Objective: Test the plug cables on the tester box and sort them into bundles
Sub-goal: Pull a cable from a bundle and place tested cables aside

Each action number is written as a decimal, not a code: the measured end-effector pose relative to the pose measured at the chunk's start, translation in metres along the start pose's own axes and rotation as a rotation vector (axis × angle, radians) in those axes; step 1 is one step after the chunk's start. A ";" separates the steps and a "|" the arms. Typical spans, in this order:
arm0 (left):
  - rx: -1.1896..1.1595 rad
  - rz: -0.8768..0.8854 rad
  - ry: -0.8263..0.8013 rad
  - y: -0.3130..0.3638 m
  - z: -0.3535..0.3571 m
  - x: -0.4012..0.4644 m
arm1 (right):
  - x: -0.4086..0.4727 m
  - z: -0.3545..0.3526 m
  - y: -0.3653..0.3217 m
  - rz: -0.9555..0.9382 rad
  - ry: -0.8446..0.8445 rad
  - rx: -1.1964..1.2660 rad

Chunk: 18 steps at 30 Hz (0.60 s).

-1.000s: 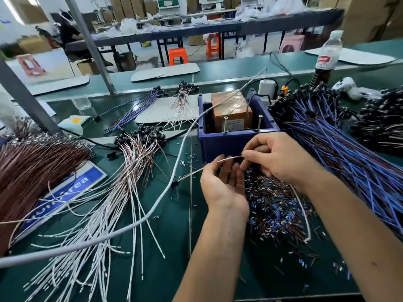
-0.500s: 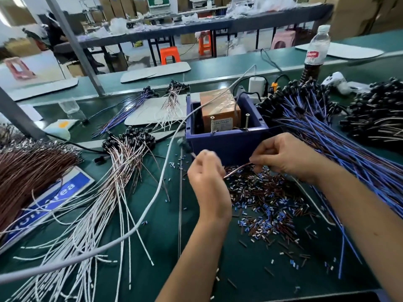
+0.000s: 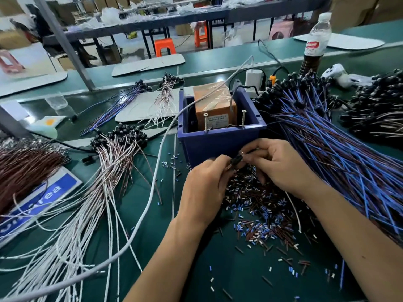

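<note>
Both hands on one plug!
Left hand (image 3: 204, 188) and right hand (image 3: 281, 162) pinch a black plug (image 3: 236, 159), frame centre, before the blue tester box (image 3: 220, 142).

both hands pinching black plug (image 3: 236, 159), before blue tester box (image 3: 220, 144)

Blue tester box (image 3: 220, 142) holds an orange block (image 3: 214, 103) (taped); at three o'clock, blue-and-brown cables (image 3: 340, 149) on the green table (image 3: 196, 269).
</note>
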<state>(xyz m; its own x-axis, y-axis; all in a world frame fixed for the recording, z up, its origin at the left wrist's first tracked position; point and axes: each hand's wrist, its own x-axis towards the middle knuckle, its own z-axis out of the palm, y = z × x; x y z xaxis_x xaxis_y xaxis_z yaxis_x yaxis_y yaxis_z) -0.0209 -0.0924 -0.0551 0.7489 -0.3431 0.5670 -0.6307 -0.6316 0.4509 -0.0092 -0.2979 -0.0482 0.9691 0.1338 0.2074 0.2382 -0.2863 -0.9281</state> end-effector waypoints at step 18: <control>-0.277 -0.164 0.011 -0.005 0.001 0.002 | -0.004 0.000 -0.010 0.163 -0.109 0.049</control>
<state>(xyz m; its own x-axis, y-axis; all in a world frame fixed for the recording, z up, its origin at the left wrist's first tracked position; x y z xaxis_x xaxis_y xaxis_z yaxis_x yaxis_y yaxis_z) -0.0159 -0.0909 -0.0571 0.8439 -0.2439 0.4779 -0.5342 -0.4643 0.7064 -0.0158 -0.2955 -0.0394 0.9811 0.1925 0.0210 0.0727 -0.2660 -0.9612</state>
